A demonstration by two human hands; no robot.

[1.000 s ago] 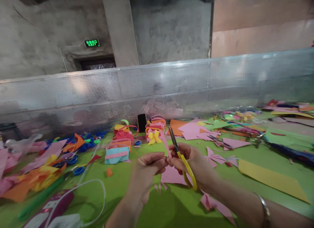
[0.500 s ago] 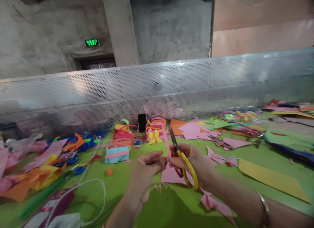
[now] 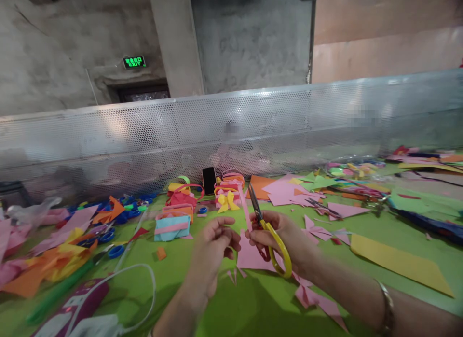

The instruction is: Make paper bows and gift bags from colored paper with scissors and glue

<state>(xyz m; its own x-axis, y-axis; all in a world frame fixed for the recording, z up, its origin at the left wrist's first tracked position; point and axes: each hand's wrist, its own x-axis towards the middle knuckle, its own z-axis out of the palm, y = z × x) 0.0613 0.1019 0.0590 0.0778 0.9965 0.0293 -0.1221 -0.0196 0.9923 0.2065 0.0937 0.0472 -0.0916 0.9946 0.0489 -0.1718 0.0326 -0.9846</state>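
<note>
My right hand (image 3: pixel 294 238) holds scissors (image 3: pixel 256 204) with yellow handles and dark blades pointing away and up. Between its thumb and fingertips it also pinches the lower end of a narrow pink paper strip (image 3: pixel 245 211), which stands upright beside the blades. My left hand (image 3: pixel 210 252) hovers just to the left, fingers loosely bent and apart, with nothing visible in them. Below the hands a pink paper sheet (image 3: pixel 249 257) lies on the green table, partly covered by the right hand and scissors. Small pink scraps (image 3: pixel 235 275) lie by its lower left edge.
Small paper bags, one light blue (image 3: pixel 172 229), and a black phone-like object (image 3: pixel 209 181) stand ahead near a perforated metal screen (image 3: pixel 202 124). A power strip (image 3: pixel 81 298) with a white cable lies at left. A yellow sheet (image 3: pixel 401 264) and other scissors (image 3: pixel 323 208) are at right.
My left hand has let go of the strip's lower end and moved slightly left, its fingers loosening. The right hand stays in place with the scissors and strip.
</note>
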